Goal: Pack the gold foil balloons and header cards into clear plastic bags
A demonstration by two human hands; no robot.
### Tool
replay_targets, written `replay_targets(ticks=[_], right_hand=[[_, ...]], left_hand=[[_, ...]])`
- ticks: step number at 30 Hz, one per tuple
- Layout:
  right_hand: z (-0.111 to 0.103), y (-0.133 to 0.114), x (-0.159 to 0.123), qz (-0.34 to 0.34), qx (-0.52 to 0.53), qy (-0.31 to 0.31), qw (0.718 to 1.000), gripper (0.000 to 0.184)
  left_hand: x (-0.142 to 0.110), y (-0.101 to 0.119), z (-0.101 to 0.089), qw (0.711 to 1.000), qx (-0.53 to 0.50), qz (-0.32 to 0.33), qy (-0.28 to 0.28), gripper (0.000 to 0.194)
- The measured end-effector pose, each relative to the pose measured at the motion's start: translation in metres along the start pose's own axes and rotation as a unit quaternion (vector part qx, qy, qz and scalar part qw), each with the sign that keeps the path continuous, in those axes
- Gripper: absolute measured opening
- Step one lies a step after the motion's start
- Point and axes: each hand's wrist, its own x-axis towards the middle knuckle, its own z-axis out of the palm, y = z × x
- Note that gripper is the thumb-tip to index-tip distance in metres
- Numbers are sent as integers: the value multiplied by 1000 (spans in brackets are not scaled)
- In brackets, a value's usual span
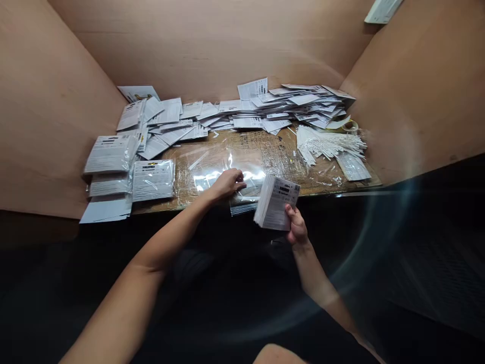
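Card stack: in the right hand, tilted, at the front edge of the tabletop, just beside the clear bags.
Right hand: closed around the lower right corner of the stack, the thumb on the printed face.
Clear bags: lying flat, their front edges reaching past the tabletop edge.
Left hand: at the clear bags, fingers bent and narrow; whether it pinches one, I cannot tell.
Filled bag: at the left, transparent, with printed cards inside.
Bag pile: beside it, also containing cards.
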Motion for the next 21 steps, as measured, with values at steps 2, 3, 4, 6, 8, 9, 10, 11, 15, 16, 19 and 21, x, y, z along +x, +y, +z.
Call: replay_targets(ticks=[2, 3, 4, 6, 8, 9, 10, 11, 15, 16, 19, 21], right_hand=[[-4, -1, 2, -1, 20, 22, 1000, 57], [-6, -1, 3, -3, 27, 31, 999, 57], [-9, -1, 4, -4, 32, 40, 999, 57], [-15, -1, 3, -3, 41, 55, 998, 56], [-19, 1, 2, -1, 49, 69, 996, 55], [-21, 1, 0, 1, 52, 76, 996, 55], [-22, 2, -1, 3, 54, 82, 995, 55], [-23, 2, -2, 5, 55, 87, 995, 55], [-25, -1, -9, 7, 46, 67, 997, 56], [-26, -2, -11, 7, 39, 52, 998, 56], [-28, -6, -16, 19, 19, 9, 1000, 54], [-29, -8, -20, 38, 7, -17, 999, 52]], left_hand=[[12, 10, 10, 1000, -14, 15, -13, 20], [16, 13, 12, 1000, -12, 21, -7, 22], [19, 15, 13, 1000, -2, 24, 7, 25], [21, 15, 11, 999, 37, 23, 29, 29], [20, 12, 5, 997, 75, 16, 10, 30], [20, 10, 2, 996, 86, 12, -10, 29], [19, 8, -1, 995, 92, 10, -28, 28], [19, 7, -3, 995, 92, 10, -41, 26], [24, 5, -4, 995, 80, 10, -51, 14], [27, 5, -3, 995, 84, 18, -52, 14], [37, 10, -2, 989, 111, 66, -67, 23], [45, 15, -2, 984, 117, 90, -100, 27]])
